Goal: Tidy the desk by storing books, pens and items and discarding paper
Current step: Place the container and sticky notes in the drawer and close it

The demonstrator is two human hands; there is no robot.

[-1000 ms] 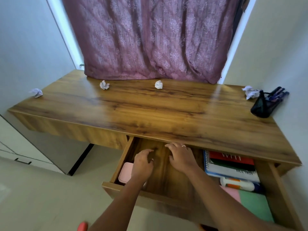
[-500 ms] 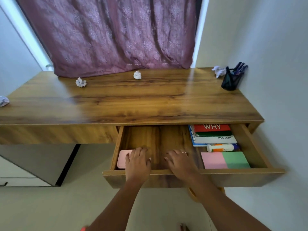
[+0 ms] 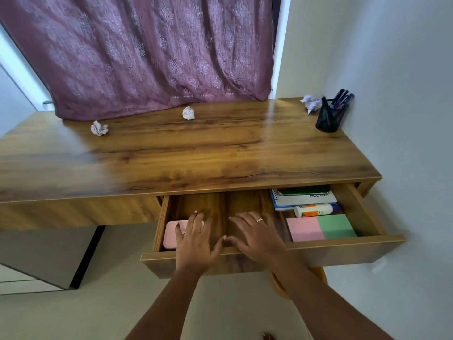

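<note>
Left hand (image 3: pixel 195 244): flat, fingers spread, over the pink case (image 3: pixel 171 233) in the drawer (image 3: pixel 343 251).
Right hand (image 3: pixel 257 238): flat, empty (thumbs touching).
Paper balls (image 3: pixel 188 113): on the table (image 3: pixel 196 153).
Notebooks (image 3: pixel 304 198): drawer's right end.

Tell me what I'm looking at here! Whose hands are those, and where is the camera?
The camera sits on a person's head and looks down, so you see their own two arms. There is no machine here. The left hand and the right hand lie open and flat on the front edge of an open drawer. They hold nothing. Inside the drawer are a pink case, some notebooks, a glue stick and pink and green sticky notes. On the wooden desk above lie three crumpled paper balls and a black pen holder full of pens.
</note>
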